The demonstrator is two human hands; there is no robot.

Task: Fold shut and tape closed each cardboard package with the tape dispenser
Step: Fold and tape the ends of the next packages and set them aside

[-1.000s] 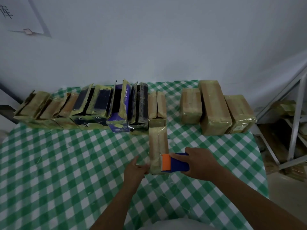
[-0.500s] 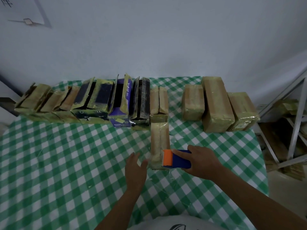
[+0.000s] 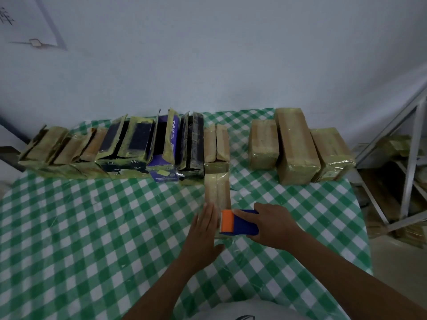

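Note:
A narrow tan cardboard package lies lengthwise in the middle of the checked table, flaps folded down. My right hand grips a blue and orange tape dispenser that rests on the package's near end. My left hand is flat with fingers straight, pressed against the package's left side. A row of open packages with raised flaps stands at the back left. Three taped packages sit at the back right.
The green and white checked tablecloth covers the table. A white wall rises behind it. A metal rack with more packages stands off the table's right edge.
My left hand has shifted from gripping the package's near corner to lying flat along its left side. The dispenser has stayed on the package's near end.

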